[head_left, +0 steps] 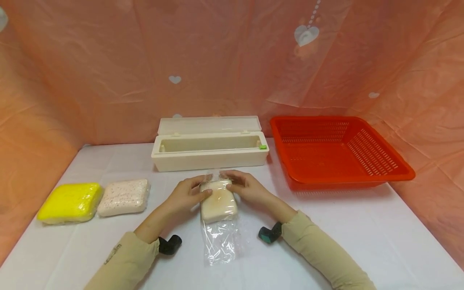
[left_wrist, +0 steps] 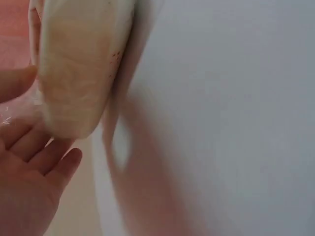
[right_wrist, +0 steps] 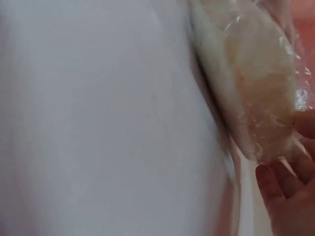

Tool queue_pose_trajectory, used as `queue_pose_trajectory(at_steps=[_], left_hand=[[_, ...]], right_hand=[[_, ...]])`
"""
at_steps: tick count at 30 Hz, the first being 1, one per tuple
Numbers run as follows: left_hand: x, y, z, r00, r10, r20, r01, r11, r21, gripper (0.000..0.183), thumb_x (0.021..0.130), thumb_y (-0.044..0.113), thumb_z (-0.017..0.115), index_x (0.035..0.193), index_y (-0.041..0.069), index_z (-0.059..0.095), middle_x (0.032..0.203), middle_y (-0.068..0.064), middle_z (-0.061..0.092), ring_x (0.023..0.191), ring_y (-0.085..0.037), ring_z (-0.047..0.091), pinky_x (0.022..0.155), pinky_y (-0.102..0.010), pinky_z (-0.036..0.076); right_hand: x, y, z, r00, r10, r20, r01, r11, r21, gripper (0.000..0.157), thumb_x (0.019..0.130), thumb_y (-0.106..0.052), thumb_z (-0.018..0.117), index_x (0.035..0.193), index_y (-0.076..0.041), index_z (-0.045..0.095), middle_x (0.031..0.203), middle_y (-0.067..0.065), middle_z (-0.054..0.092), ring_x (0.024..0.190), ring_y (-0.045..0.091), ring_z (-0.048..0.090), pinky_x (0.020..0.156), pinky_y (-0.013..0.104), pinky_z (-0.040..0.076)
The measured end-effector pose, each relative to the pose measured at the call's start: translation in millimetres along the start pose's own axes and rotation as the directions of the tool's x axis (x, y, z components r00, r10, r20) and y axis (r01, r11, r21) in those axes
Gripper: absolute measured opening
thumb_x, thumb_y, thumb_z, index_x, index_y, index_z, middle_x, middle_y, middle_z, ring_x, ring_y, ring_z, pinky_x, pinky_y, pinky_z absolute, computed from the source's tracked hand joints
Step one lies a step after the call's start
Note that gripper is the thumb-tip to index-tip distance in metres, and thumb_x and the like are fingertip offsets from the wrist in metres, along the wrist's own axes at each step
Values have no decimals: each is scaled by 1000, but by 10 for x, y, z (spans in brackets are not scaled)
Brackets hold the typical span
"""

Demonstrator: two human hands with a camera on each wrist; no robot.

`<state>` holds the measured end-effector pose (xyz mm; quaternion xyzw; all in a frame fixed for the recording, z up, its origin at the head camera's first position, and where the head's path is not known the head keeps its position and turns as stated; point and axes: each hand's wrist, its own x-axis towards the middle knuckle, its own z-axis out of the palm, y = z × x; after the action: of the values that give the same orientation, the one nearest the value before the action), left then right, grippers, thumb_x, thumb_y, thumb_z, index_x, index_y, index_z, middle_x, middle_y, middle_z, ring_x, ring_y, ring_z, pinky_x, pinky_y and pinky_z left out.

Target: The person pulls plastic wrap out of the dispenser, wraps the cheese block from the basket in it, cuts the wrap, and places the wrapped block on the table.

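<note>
A cream-coloured rounded block (head_left: 217, 205) lies on the white table, partly covered by clear plastic film (head_left: 220, 241). The film trails from the block towards me and also stands up at its far end. My left hand (head_left: 186, 194) holds the block and film at the far left corner, thumb at the upper edge. My right hand (head_left: 251, 189) does the same at the far right corner. In the left wrist view the block (left_wrist: 78, 73) shows tan patches, with the fingers beside its end. The right wrist view shows wrinkled film over the block (right_wrist: 261, 93).
A long white box (head_left: 210, 159) with its lid raised and a green tab (head_left: 263, 147) stands behind my hands. At the right is a red slotted basket (head_left: 348, 177). A yellow wrapped block (head_left: 72, 201) and a speckled pale wrapped block (head_left: 124, 197) lie at the left.
</note>
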<state>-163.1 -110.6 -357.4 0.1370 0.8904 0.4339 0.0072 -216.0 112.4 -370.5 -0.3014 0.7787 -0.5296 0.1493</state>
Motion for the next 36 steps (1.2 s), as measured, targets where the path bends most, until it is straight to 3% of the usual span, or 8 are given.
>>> queue_pose_trajectory(at_steps=[6,10,13,26,36], left_hand=[[-200,15,-71,978,185,99,-195,975,103,60,92,15,61,144,-3,37,145,-27,40,135,-44,35,110,-58,28],[-295,25,-56,963,228,145,-248,959,139,64,91,10,59,146,-5,30,152,-25,30,141,-42,25,112,-57,23],[-348,44,-42,961,228,157,-251,957,148,65,92,10,58,147,-5,28,155,-21,25,144,-41,18,113,-57,20],[-393,84,26,950,203,239,-259,938,232,64,97,20,51,151,1,23,159,-15,15,147,-36,10,116,-55,14],[-385,83,54,947,148,286,-255,887,385,58,104,32,37,151,3,21,160,-12,13,148,-30,9,118,-52,11]], right_hand=[[-30,-52,-52,993,-113,27,115,989,-90,47,92,-1,52,136,-16,54,140,1,54,134,24,44,111,48,33],[-83,-90,-105,976,-207,68,216,964,-158,47,91,4,49,133,-14,58,137,2,57,135,20,44,113,44,31],[-126,-106,-124,962,-249,110,267,944,-195,43,92,5,48,131,-9,59,135,5,58,134,21,45,112,40,33],[-179,-126,-131,938,-286,198,338,881,-330,39,93,4,48,128,-5,61,134,10,59,130,25,49,110,39,36],[-191,-110,-163,905,-240,351,395,780,-485,42,96,-1,46,137,-8,53,144,6,50,139,23,37,114,42,29]])
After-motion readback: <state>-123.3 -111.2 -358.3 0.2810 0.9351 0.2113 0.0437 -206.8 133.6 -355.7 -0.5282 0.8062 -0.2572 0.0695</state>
